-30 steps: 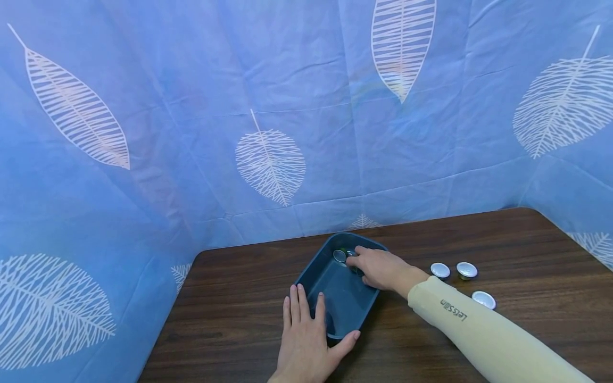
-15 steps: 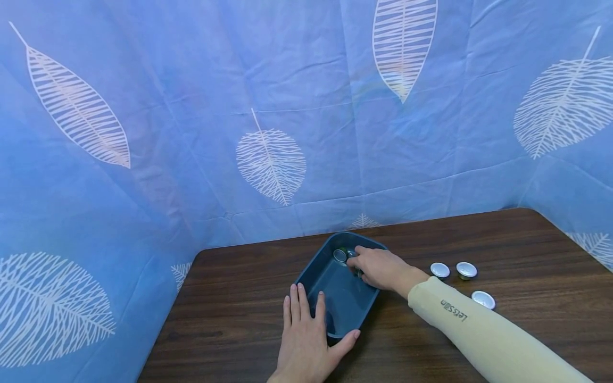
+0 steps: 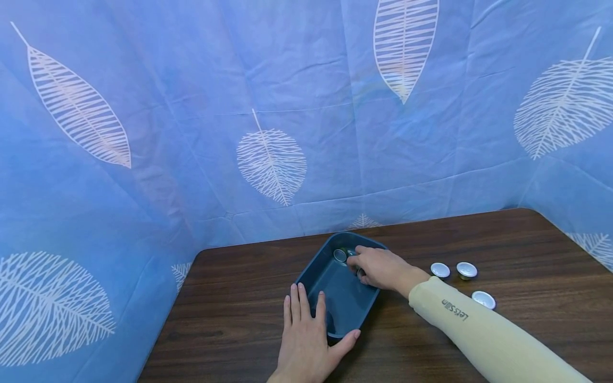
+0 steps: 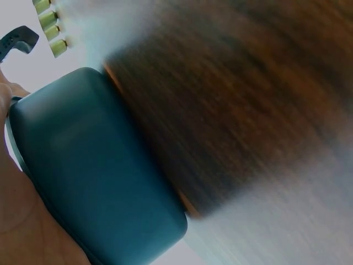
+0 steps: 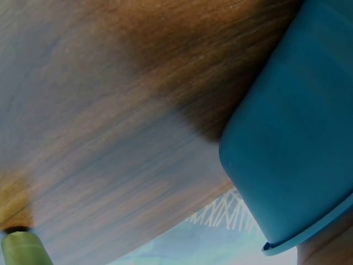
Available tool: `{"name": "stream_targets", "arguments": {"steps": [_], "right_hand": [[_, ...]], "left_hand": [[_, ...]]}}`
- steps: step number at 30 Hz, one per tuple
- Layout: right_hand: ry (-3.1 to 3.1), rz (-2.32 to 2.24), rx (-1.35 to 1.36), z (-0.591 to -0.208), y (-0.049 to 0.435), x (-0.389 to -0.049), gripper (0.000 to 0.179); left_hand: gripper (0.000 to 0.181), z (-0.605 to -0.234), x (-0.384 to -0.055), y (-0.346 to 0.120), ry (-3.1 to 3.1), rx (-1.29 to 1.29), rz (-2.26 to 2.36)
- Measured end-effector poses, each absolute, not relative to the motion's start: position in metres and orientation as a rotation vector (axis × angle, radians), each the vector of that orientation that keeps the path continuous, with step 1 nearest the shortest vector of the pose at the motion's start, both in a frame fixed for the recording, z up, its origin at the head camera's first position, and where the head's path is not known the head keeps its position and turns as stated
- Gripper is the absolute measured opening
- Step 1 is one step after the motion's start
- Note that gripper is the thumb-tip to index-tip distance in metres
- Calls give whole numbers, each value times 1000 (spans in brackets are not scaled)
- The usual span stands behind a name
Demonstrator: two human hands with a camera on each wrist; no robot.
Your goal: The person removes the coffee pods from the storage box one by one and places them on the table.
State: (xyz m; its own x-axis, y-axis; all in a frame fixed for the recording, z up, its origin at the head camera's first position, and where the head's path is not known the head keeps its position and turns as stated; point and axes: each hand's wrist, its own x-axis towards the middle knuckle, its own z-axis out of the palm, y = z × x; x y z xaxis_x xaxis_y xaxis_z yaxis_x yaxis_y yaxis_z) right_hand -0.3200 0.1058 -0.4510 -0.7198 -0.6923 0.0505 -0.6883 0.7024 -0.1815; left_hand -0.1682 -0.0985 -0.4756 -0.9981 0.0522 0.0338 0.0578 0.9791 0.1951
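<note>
A dark teal rectangular bin [image 3: 347, 308] stands angled on the wooden table. My left hand [image 3: 306, 340] rests on its near end, fingers straight over the left side and thumb spread along the near rim. My right hand [image 3: 380, 267] reaches over the right side into the far end. Its fingers pinch a coffee capsule [image 3: 360, 272], mostly hidden beneath the hand. Beside the fingertips, another silver-faced coffee capsule [image 3: 339, 256] lies in the far left corner, with part of one more behind it. The left wrist view shows the bin's outer wall [image 4: 99, 165].
Right of the bin, three coffee capsules stand foil side up: a left one [image 3: 440, 270], a far right one [image 3: 466, 270] and a nearer one [image 3: 483, 299] close to the right sleeve [image 3: 479, 324]. A blue leaf-print cloth [image 3: 191, 133] hangs behind the table [image 3: 230, 298].
The capsule under my right hand has turned slightly, so its silver face shows more. Both hands and the bin stay nearly in place.
</note>
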Motion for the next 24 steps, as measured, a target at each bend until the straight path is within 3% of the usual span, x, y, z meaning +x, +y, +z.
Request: {"name": "stream_targets", "arguments": {"steps": [10,18,24], "right_hand": [[2885,-291,-1127,-451,106,-319,11],[2896,-326,-1012,-453,105,-321,35],[2894,-332,-1013,-453,106,-320,33]], "left_hand": [[115,-477,-168,-98,-3100,-84,-316],[113,-477,-167,-98,-3094,-91,-273],[112,-477,-168,-97,-3103,-75,-297]]}}
